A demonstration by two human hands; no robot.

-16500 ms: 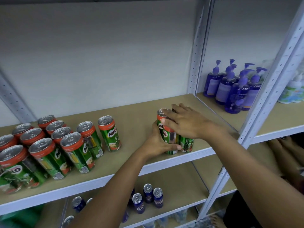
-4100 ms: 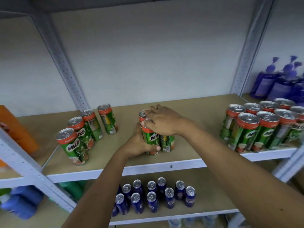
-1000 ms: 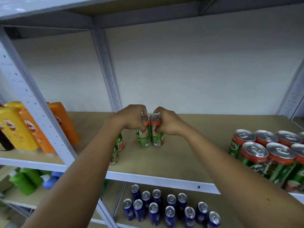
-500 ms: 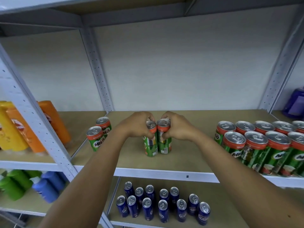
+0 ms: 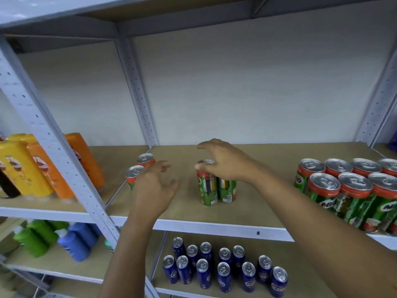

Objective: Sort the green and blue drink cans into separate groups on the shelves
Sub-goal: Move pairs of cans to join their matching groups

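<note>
Two green cans (image 5: 217,186) upright and touching at mid-shelf, on the tan shelf board (image 5: 257,203), well apart from the big green group (image 5: 348,190) at the right end and from two more green cans (image 5: 139,168) near the left upright. Right hand (image 5: 225,162) over the pair's tops, fingers spread and mostly straight, thumb and a fingertip seemingly just touching the nearer rim; no firm grip visible. Left hand (image 5: 155,186) in the air left of the pair, fingers loose and open, holding nothing, partly hiding the left two cans. Blue cans (image 5: 223,269) grouped upright on the shelf below. Likely risks: a glancing brush from the right fingers, tipping the tall narrow pair and rolling a can off the front edge (image 5: 214,227) onto the blue group beneath; a blind reach by the left hand, knocking over the two cans behind it; a two-can grab with too little squeeze, slipping one mid-carry; a hard slide into the packed right group, toppling its front row. Orange and yellow bottles (image 5: 32,168) in the next bay, clear of all this.
</note>
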